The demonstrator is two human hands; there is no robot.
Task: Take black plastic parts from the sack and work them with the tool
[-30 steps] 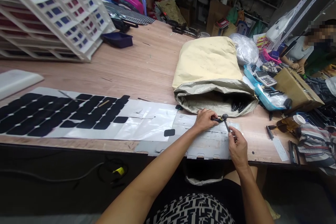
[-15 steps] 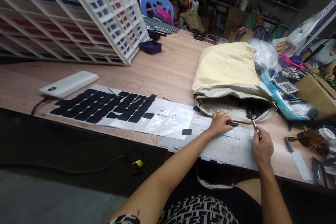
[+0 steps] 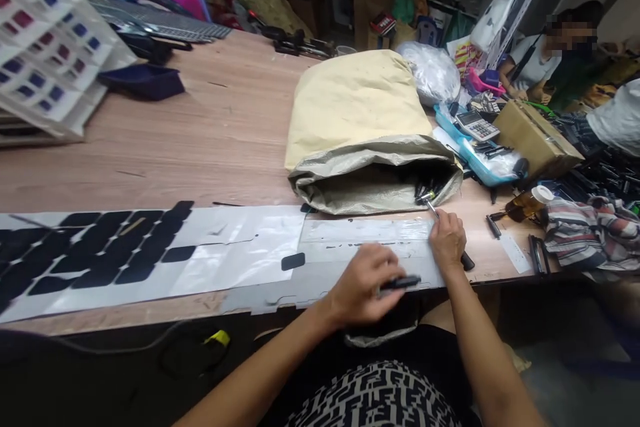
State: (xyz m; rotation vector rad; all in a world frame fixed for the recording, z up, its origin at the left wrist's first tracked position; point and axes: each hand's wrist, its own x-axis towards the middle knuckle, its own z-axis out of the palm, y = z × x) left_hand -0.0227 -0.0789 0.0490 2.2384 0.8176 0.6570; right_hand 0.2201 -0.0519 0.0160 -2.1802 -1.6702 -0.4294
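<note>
My left hand [image 3: 363, 285] is closed on a small black stick-shaped part [image 3: 400, 283], held just above the near table edge over a grey sheet [image 3: 350, 240]. My right hand [image 3: 447, 238] grips a small hammer [image 3: 436, 213] by its handle, its metal head pointing up toward the open mouth of a woven sack [image 3: 370, 147]. Several black parts [image 3: 430, 190] show inside the sack's mouth. The black end of the handle sticks out below my right hand.
A long white sheet with black pads [image 3: 110, 247] lies along the near left edge. A white rack [image 3: 45, 47] and a dark tray [image 3: 143, 80] stand at the back left. A calculator [image 3: 477, 125], a cardboard box [image 3: 535, 137], loose black parts and a person's arms crowd the right.
My left hand has drawn back from the sack toward the table edge with the black part. My right hand still holds the hammer near the sack mouth. The camera view swung right.
</note>
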